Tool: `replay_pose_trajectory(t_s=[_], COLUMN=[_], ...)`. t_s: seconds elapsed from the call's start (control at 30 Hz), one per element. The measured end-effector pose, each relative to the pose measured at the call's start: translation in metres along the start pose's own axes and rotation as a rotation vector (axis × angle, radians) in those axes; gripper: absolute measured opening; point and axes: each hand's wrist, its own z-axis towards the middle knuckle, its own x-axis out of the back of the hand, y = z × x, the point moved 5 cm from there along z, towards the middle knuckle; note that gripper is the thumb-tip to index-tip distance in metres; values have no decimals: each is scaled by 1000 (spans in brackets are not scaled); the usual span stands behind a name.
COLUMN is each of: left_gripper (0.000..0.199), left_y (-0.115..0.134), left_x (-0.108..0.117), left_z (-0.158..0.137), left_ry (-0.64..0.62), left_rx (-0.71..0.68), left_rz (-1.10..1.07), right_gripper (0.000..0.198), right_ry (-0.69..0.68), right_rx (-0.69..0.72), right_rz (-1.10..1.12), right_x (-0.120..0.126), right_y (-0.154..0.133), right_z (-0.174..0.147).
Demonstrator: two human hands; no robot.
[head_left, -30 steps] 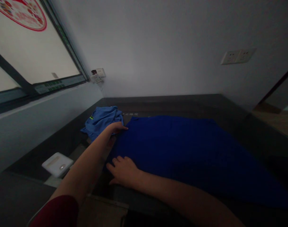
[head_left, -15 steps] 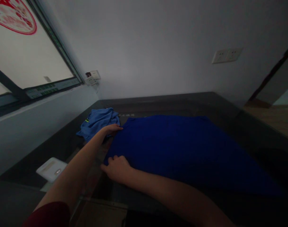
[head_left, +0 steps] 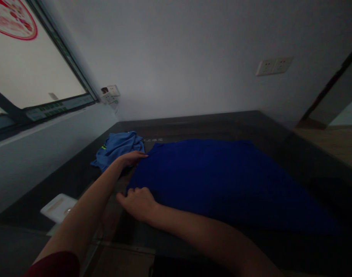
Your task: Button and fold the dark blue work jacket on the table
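A dark blue cloth (head_left: 213, 181) lies spread flat on the dark table; whether it is a garment I cannot tell. My left hand (head_left: 132, 157) reaches to the far part of its left edge, with thumb and fingers closed on the edge there. Nearer to me, my right hand (head_left: 139, 202) is at the lower left corner, fingers curled over the fabric and thumb out to the left. Just beyond my left hand sits a crumpled lighter blue garment (head_left: 119, 145) with a small yellow-green mark.
A white box-like object (head_left: 58, 207) rests at the table's left, partly behind my left forearm. The dark table (head_left: 193, 122) meets a pale wall with sockets (head_left: 274, 66). A window (head_left: 43, 69) is on the left.
Both hands and the cloth appear slightly further left, as does the whole scene with the camera's small shift. My right hand has moved a little left and away from me along the cloth's corner.
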Motion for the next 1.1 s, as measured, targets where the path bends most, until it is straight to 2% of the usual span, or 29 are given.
replay_pose_trajectory(t_s=[0.1, 0.2, 0.33, 0.43, 0.5, 0.63, 0.77, 0.83, 0.93, 1.1], left_gripper=[44, 53, 48, 41, 35, 25, 22, 19, 16, 17], left_y=[6, 24, 66, 104, 131, 187, 240, 264, 293, 326], left_x=[1, 0, -11, -33, -54, -106, -161, -191, -239, -321], left_z=[0, 1, -2, -4, -5, -5, -6, -6, -9, -21], left_ry=[-19, 33, 195, 283, 282, 198, 269, 265, 231, 158], left_rx=[-26, -85, -259, -369, -461, -642, -721, -751, -795, -820], left_rz=[-95, -156, -193, -154, -164, -221, -88, -28, 20, 131], right_gripper=[23, 31, 42, 45, 46, 48, 53, 54, 53, 49], right_ry=[13, 50, 137, 184, 205, 282, 434, 520, 595, 618], right_rx=[-23, -88, -219, -360, -468, -651, -758, -825, -985, -1189], right_rz=[27, 84, 153, 231, 295, 435, 452, 425, 351, 276], right_x=[26, 55, 92, 115, 126, 141, 149, 150, 149, 150], right_y=[9, 26, 57, 84, 101, 128, 150, 162, 181, 202], right_z=[-6, -15, -38, -67, -91, -148, -210, -243, -293, -363])
